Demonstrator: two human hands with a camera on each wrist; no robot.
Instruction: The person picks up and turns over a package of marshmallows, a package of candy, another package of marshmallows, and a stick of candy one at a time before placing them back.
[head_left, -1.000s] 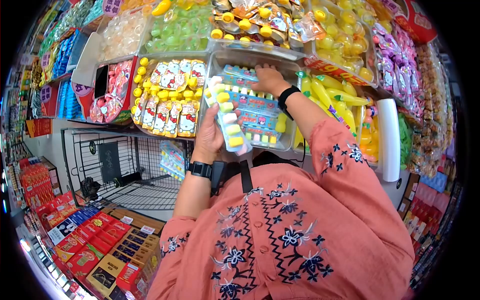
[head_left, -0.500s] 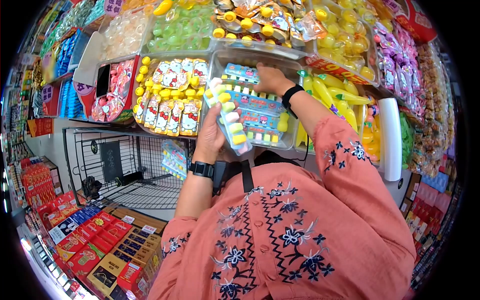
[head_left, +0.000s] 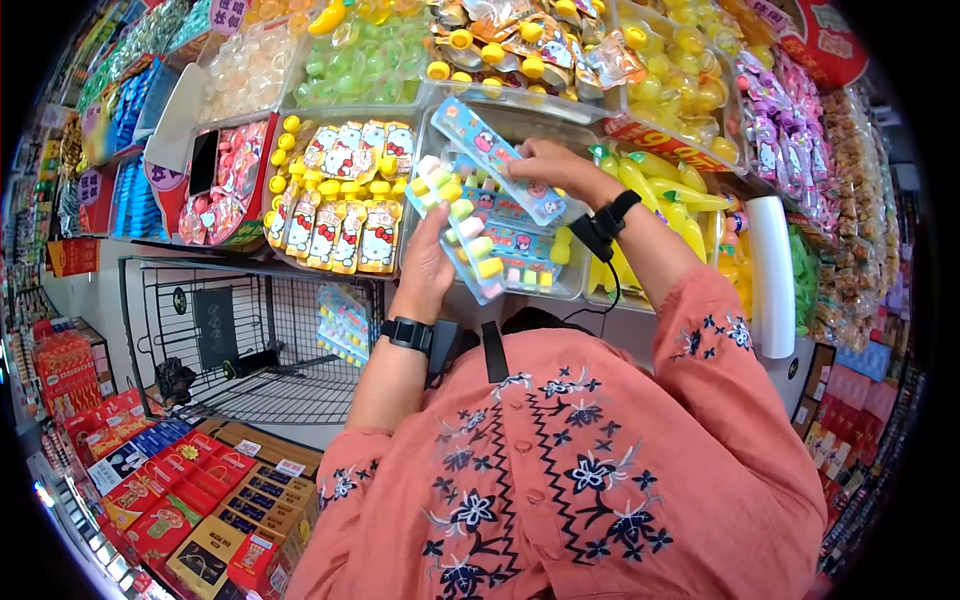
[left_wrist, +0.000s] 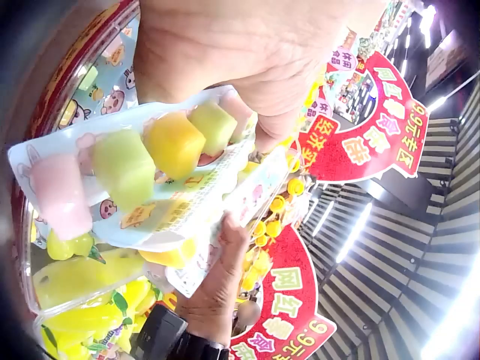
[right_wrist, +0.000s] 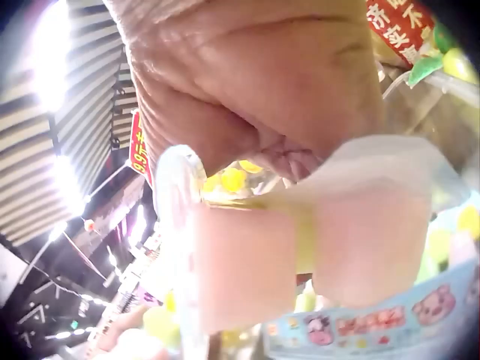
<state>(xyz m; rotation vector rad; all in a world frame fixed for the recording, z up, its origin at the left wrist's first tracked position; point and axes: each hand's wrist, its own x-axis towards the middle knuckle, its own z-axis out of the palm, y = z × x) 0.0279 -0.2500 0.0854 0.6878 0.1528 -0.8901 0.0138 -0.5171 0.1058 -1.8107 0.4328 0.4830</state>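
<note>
Pale-blue cube pack (head_left: 468,228) and printed pack (head_left: 495,155), both held

Beneath lies a clear bin (head_left: 545,126) of similar packs (head_left: 520,245); to the left stands a wire cart (head_left: 250,264), a striped ceiling (left_wrist: 379,251) overhead. The left hand (head_left: 427,270) grips the cube pack's left edge; the right hand (head_left: 560,170) pinches the printed pack's upper-right edge.

Shop: red price sign (left_wrist: 373,148), stocked plastic bins (head_left: 550,105), wire cart (head_left: 213,327).
</note>
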